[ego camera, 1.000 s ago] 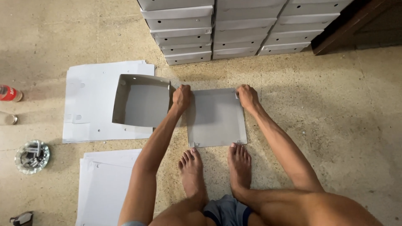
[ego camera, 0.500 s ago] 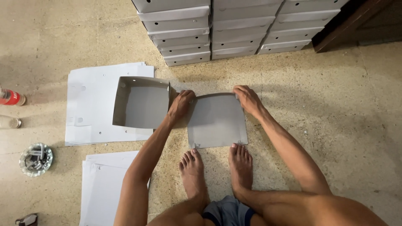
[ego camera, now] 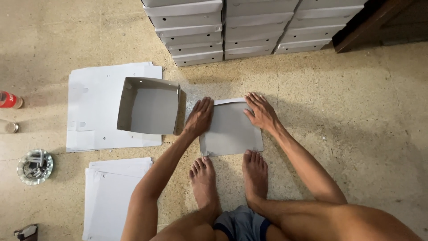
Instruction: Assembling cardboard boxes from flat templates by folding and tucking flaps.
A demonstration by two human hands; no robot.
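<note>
Seen from above: a flat grey cardboard box blank [ego camera: 232, 131] is laid on the speckled stone floor [ego camera: 356, 125], just beyond the person's bare feet [ego camera: 229, 178]. The left hand [ego camera: 199, 117] is pressed palm-down, fingers spread flat, on the blank's left edge; the right hand [ego camera: 261, 111] is laid likewise on its upper right corner. Nothing is gripped — both hands are open and merely bear down on the card.

The blank's long axis is judged to run away from the person, its far edge (slightly lifted and curved) pointing toward the stacked white lidded boxes [ego camera: 249, 27]. For a clean crease, even pressure is best kept along the fold lines, with the near edge held steady by the feet, which touch it.

Just left of the left hand, a folded grey open box [ego camera: 149, 106] is set on a pile of white flat sheets [ego camera: 96, 116]; a second white pile [ego camera: 111, 196] is placed nearer.
</note>
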